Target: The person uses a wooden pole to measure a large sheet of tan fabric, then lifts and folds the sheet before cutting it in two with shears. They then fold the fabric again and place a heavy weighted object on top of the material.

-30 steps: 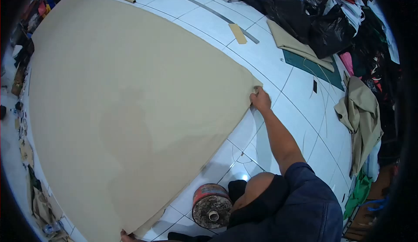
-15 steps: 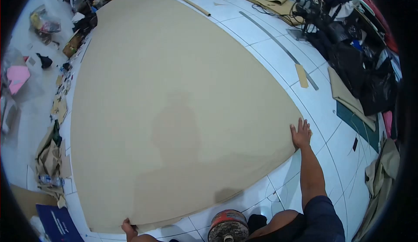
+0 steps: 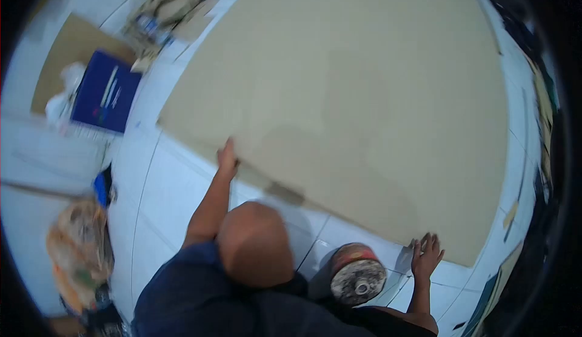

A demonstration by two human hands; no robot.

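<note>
No lettering can be read anywhere in this view. The blue box point(image 3: 107, 91) lying on the floor at upper left carries pale printed lines on its lid, but they are too blurred to make out. The round tin point(image 3: 357, 274) shows no legible label either.

Plain beige fabric sheet point(image 3: 364, 94) on white floor tiles point(image 3: 163, 191). Navy blue folder point(image 3: 106, 91) upper left. Rusty red roll point(image 3: 357, 273) at the bottom.

1 fabric sheet point(image 3: 364, 94), 2 hands point(image 3: 426, 256), prob. 1 roll point(image 3: 357, 274).
</note>
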